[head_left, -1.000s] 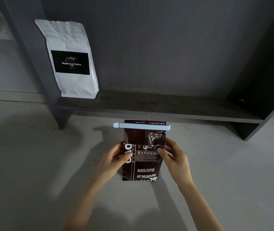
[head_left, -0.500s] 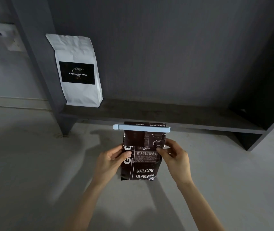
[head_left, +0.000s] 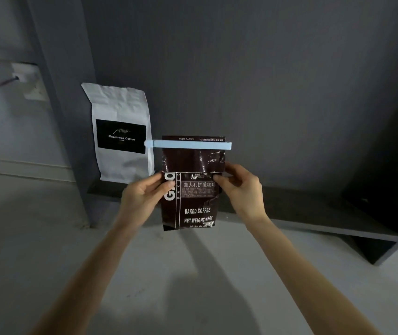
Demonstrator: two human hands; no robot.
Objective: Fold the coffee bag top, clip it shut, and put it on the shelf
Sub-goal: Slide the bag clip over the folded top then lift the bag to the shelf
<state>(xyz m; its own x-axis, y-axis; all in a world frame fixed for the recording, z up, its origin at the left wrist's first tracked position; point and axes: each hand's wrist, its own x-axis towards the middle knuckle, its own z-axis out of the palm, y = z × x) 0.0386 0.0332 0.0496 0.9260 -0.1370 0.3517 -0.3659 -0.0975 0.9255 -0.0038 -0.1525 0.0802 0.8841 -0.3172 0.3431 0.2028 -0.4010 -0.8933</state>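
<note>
1. The coffee bag (head_left: pixel 191 189) hangs upright in the air between both hands, in front of the shelf (head_left: pixel 302 209) and not yet resting on it. Its top is already folded over.
2. A pale blue clip (head_left: pixel 188 144) runs straight across the folded top, well above the fingers, and sticks out past the bag's edge on the left-hand side. Folding and clipping look done.
3. The left hand (head_left: pixel 142 193) has its fingers clamped on the bag's left edge, thumb on the front near the large white letters.
4. The right hand (head_left: pixel 241 187) pinches the right edge at about the same height, thumb on the front and the other fingers curled behind, just below the folded flap.
5. Beyond the fingers, the dark shelf board stretches away to the right with bare room. Past the left-hand fingers, a white coffee bag (head_left: pixel 120 134) stands on the shelf by the upright post.
6. What is left, I judge, is only the last step: set the bag down upright on the shelf, beside the white one, and let go.
</note>
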